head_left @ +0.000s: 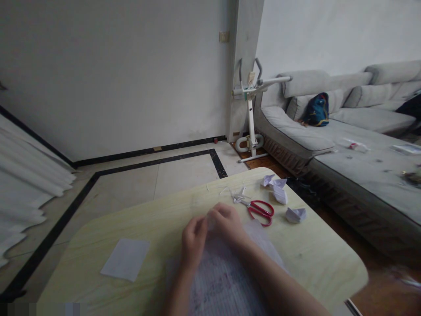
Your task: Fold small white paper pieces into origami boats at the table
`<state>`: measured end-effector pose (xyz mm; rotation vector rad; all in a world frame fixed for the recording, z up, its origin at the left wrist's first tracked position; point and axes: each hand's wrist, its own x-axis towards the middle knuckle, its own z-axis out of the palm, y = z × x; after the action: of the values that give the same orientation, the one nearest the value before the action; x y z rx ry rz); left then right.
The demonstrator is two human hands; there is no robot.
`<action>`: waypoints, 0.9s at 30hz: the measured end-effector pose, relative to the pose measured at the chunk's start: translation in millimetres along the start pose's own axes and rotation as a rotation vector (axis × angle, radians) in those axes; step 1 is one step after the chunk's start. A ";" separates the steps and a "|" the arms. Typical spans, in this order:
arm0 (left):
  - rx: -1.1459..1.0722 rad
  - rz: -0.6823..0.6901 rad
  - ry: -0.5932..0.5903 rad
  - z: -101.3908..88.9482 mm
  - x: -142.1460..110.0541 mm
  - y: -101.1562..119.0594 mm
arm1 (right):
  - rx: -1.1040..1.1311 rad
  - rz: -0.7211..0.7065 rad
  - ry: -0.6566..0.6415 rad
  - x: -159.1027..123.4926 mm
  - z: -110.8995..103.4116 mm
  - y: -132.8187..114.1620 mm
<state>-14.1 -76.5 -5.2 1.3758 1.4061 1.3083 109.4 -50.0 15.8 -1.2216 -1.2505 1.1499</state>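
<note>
A large sheet of lined paper [226,281] with handwriting lies in front of me on the table, under my wrists and forearms. My left hand [194,239] is closed near the sheet's far edge, fingers bent inward. My right hand [226,224] meets it there, its fingers curled and pinched. A pale bit of paper shows between the two hands; blur hides how it joins the sheet. Just beyond my right hand lie red-handled scissors [261,213], blades pointing left. Folded paper pieces [279,195] sit at the table's far right, with another folded piece [296,215] nearer.
A blank square of paper [126,259] rests on the left of the pale wooden table [158,232]. White scraps [241,195] lie around the scissor blades. Past the table stand a white exercise machine [251,114] and a grey sofa [362,171] holding a blue bag [318,109].
</note>
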 end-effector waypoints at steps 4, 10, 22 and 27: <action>0.028 0.014 0.018 -0.5 0.7 0.8 | -0.004 0.000 -0.035 -0.3 1.3 -0.5; 0.027 -0.005 0.021 -0.6 0.9 -1.1 | -0.027 0.017 -0.109 1.2 -0.1 3.3; -0.048 -0.119 0.028 0.6 -0.6 -6.5 | 0.133 0.081 -0.044 6.0 -1.3 6.5; -0.040 -0.122 0.028 0.0 0.2 -2.3 | 0.170 0.163 -0.161 3.3 -0.7 6.3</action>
<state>-14.5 -76.1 -7.4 1.2306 1.4514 1.2740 110.4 -46.5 9.6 -1.1370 -1.1605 1.4674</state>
